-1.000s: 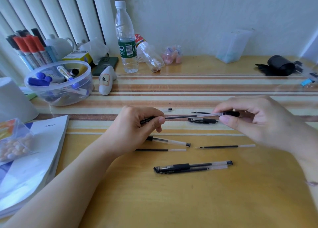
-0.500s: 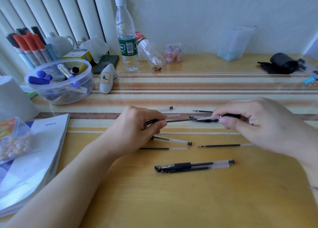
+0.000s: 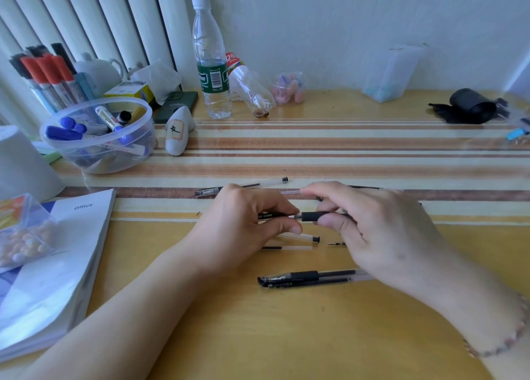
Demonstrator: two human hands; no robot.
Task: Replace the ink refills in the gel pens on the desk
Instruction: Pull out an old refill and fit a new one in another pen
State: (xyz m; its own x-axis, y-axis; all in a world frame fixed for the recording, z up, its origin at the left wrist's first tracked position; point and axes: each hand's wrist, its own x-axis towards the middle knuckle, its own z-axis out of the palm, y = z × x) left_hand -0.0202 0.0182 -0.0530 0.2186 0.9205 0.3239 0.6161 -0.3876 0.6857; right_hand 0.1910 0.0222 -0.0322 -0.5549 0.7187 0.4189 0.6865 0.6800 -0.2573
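Observation:
Both hands hold one gel pen level above the middle of the desk. My left hand pinches its tip end, and my right hand grips the barrel just behind the black rubber grip. Beneath the hands lie a clear pen barrel, a refill and the tip of another refill. A capped pen with a refill beside it lies nearer me. Behind my left hand another pen rests on the striped cloth.
A clear bowl of markers stands at the back left, with a water bottle and a lying bottle behind. A book marked Office and a small box of beads sit at the left. A black roll lies far right.
My right hand has slid left along the pen toward my left hand, so the two hands are now close together. The refill that showed between them is now inside the barrel.

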